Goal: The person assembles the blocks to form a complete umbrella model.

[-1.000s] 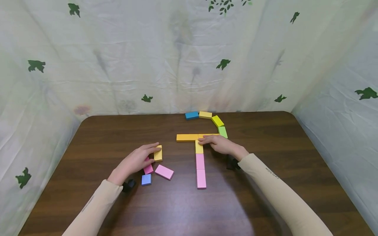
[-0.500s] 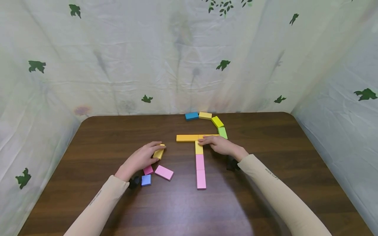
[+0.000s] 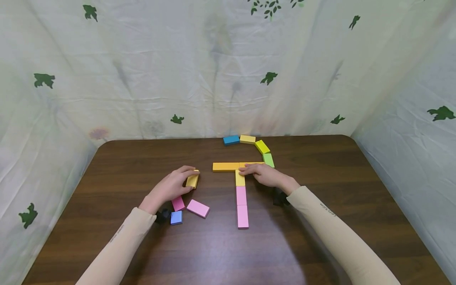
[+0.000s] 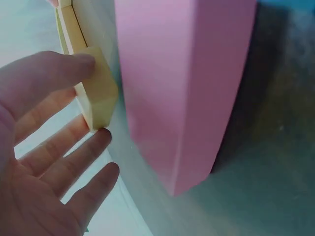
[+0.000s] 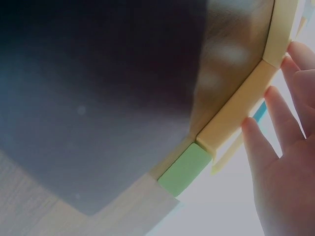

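Observation:
My left hand (image 3: 171,185) pinches a yellow block (image 3: 192,180) between thumb and fingers, left of the block layout. In the left wrist view the thumb lies on one face of this yellow block (image 4: 104,91), with fingers behind it. A magenta block (image 3: 178,203), a light pink block (image 3: 198,208) and a blue block (image 3: 176,217) lie near that hand. My right hand (image 3: 265,174) rests its fingertips at the junction of an orange row (image 3: 226,167) and a yellow block (image 3: 240,179). Its fingers look fairly straight in the right wrist view.
Two pink blocks (image 3: 242,206) extend the yellow block toward the near side. Behind the orange row curve a green block (image 3: 268,160), a lime-yellow block (image 3: 262,147), a pale yellow block (image 3: 247,139) and a darker blue block (image 3: 231,139). A cloth wall (image 3: 213,79) borders the table (image 3: 135,158).
My left hand has moved slightly right and away from me, taking the yellow block between thumb and fingers; the block has tilted and shifted. The right hand stays in place.

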### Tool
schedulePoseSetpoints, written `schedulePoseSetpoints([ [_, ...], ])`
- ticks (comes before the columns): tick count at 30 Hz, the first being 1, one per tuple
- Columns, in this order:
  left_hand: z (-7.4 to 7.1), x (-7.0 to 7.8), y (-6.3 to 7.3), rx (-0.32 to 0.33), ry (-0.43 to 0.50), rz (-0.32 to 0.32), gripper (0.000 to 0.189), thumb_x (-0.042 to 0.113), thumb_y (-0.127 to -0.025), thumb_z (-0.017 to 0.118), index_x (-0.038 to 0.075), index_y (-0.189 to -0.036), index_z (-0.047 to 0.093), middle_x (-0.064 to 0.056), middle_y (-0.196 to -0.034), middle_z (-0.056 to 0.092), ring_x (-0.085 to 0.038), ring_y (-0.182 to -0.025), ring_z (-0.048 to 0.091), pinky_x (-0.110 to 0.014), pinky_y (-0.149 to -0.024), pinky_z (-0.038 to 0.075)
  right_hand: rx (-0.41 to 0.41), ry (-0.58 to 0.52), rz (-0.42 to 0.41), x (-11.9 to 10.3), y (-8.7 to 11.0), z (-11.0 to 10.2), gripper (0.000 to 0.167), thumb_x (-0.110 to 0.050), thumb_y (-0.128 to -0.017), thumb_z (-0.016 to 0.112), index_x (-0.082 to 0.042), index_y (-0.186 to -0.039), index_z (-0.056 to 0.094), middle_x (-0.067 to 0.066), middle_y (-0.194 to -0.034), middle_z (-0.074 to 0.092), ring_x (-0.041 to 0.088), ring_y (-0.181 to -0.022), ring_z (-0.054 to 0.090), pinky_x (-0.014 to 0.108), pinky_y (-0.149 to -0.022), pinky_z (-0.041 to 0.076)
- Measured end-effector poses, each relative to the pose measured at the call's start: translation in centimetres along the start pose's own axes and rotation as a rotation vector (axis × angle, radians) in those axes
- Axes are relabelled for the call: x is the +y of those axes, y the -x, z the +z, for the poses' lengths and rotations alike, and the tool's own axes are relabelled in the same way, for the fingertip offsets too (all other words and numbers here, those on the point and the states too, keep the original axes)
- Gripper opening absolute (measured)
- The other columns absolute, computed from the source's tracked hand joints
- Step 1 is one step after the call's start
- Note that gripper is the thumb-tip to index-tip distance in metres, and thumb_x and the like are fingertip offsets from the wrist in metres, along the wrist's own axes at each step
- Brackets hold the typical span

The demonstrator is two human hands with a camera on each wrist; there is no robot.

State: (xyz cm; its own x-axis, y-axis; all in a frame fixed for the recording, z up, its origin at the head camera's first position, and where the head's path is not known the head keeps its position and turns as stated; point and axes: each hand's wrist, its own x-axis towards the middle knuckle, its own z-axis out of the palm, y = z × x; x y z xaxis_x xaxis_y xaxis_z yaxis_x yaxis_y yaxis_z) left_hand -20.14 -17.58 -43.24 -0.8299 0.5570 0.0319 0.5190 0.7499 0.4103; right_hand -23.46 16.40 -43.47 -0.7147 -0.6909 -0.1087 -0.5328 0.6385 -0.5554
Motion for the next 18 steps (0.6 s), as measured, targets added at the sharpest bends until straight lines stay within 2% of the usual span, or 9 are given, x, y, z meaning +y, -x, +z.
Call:
schedulePoseSetpoints([
  [10,-0.9,-0.6,-1.9,0.012,0.017,0.013,0.054,0.007,-0.083,0.072,-0.002,-0.133,0.053,-0.018,-0.135,0.049,-0.033,-0.119,0.050,-0.046,-0.097,0.043,0.000,-0.002,0.008,0.0,-0.1,0.0,0.045,0.007,-0.094,0.040,-0.006,-0.133,0.058,0.004,-0.138,0.052,0.023,-0.135,0.038,0.041,-0.109,0.029],
  [18,-1.5,-0.6,-4.4,-0.002,0.027,0.010,0.054,0.008,-0.085,0.070,-0.003,-0.135,0.052,-0.019,-0.137,0.047,-0.034,-0.122,0.048,-0.046,-0.099,0.041,-0.003,-0.001,0.007,0.1,-0.1,0.0,0.045,0.007,-0.094,0.040,-0.007,-0.133,0.058,0.004,-0.138,0.052,0.022,-0.135,0.038,0.040,-0.108,0.030],
])
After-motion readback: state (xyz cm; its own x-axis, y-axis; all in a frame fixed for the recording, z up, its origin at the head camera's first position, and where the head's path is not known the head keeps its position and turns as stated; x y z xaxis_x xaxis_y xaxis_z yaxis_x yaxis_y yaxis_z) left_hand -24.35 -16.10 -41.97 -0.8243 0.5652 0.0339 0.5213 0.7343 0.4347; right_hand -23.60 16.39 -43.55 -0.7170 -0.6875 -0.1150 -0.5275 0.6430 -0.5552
